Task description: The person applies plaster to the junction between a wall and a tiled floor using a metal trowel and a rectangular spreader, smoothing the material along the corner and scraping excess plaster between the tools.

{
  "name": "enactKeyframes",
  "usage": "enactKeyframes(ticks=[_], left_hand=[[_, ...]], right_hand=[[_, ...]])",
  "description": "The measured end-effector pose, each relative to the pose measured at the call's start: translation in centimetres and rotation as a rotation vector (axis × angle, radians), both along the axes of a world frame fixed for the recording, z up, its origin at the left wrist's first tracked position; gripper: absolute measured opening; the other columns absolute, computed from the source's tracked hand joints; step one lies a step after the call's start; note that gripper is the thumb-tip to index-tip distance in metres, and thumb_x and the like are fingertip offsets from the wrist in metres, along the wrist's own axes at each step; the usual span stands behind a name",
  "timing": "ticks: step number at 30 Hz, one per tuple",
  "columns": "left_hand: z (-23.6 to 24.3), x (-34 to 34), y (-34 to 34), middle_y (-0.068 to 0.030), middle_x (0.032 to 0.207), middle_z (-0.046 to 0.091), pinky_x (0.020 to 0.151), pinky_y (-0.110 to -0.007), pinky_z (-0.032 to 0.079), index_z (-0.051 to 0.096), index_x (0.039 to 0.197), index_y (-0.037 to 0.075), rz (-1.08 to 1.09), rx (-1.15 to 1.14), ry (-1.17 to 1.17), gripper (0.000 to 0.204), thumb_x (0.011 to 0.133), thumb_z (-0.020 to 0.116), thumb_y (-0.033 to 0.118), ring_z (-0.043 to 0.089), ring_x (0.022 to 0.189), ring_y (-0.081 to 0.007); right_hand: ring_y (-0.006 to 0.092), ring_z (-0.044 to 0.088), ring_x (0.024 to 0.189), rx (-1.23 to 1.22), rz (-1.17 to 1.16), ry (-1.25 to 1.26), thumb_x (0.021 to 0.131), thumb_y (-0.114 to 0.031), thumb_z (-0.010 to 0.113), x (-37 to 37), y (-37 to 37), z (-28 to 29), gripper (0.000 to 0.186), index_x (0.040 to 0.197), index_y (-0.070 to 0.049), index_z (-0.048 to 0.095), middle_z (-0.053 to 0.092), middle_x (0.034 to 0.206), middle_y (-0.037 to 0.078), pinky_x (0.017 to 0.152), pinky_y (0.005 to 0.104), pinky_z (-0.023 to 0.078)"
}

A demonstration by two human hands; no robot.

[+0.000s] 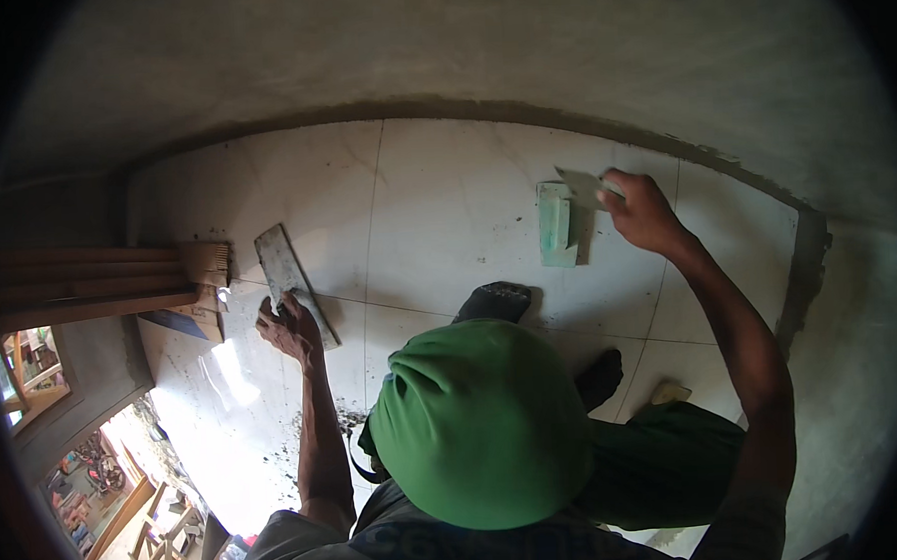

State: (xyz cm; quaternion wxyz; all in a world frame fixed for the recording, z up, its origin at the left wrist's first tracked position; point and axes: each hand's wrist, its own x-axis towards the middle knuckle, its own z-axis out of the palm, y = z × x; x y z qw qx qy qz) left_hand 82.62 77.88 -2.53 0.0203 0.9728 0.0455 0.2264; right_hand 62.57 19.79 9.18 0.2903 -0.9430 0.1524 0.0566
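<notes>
My left hand (289,329) is closed round the handle of a long, flat finishing trowel (283,255). Its grey, smeared blade lies low over the white floor tiles, or on them; I cannot tell which. At the right, my right hand (644,213) grips a putty knife (580,184) whose blade points left. Just left of and below that blade, a pale green plastic float (554,225) rests on the tiles with its handle up. The putty knife's blade tip is near the float's upper edge; whether they touch is unclear.
Damp-looking mortar (441,108) runs along the foot of the far wall. Brown boards (88,281) stick in from the left. Dark crumbs (351,420) lie by my left forearm, and a yellowish block (671,392) sits by my leg. A green cap (485,429) covers the lower middle.
</notes>
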Motion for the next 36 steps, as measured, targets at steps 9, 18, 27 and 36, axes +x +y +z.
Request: enactKeyframes(ticks=[9, 18, 27, 36], left_hand=[[6.3, -4.6, -22.0, -0.0153, 0.113, 0.075, 0.093, -0.034, 0.053, 0.065, 0.132, -0.006, -0.634, -1.120, 1.299, 0.053, 0.106, 0.069, 0.040, 0.069, 0.106, -0.0193], [1.9, -3.3, -12.7, -0.0174, 0.108, 0.067, 0.093, -0.041, 0.051, 0.064, 0.123, 0.000, -0.384, -0.535, 0.324, 0.048, 0.095, 0.080, 0.035, 0.065, 0.103, -0.0294], [1.0, 1.0, 0.7, -0.0217, 0.135, 0.050, 0.109, -0.058, 0.038, 0.049, 0.140, 0.003, 0.241, -0.064, 0.398, 0.073, 0.083, 0.083, 0.035, 0.045, 0.131, -0.0428], [0.5, 4.7, 12.0, -0.0161, 0.112, 0.072, 0.091, -0.053, 0.051, 0.058, 0.136, 0.010, -0.073, -0.062, 0.557, 0.045, 0.102, 0.065, 0.040, 0.068, 0.104, -0.0414]], right_hand=[[0.0131, 0.070, 0.092, 1.150, -0.425, -0.048, 0.099, -0.025, 0.074, 9.4, 7.9, -2.1, 0.033, 0.119, 0.000, 0.072, 0.075, 0.100, 0.004, 0.081, 0.0318, 0.056], [0.0160, 0.071, 0.099, 1.333, -0.581, -0.092, 0.096, -0.028, 0.075, 7.0, 12.1, -6.5, 0.039, 0.124, 0.000, 0.071, 0.074, 0.112, 0.006, 0.087, 0.0370, 0.058], [0.0168, 0.070, 0.099, 1.362, -0.562, -0.033, 0.096, -0.029, 0.075, 8.5, 12.9, -7.0, 0.040, 0.124, -0.001, 0.071, 0.074, 0.112, 0.007, 0.089, 0.0377, 0.057], [0.0161, 0.070, 0.098, 1.456, -0.560, 0.008, 0.097, -0.027, 0.073, 8.3, 13.4, -6.1, 0.038, 0.124, 0.001, 0.071, 0.074, 0.111, 0.008, 0.088, 0.0361, 0.057]])
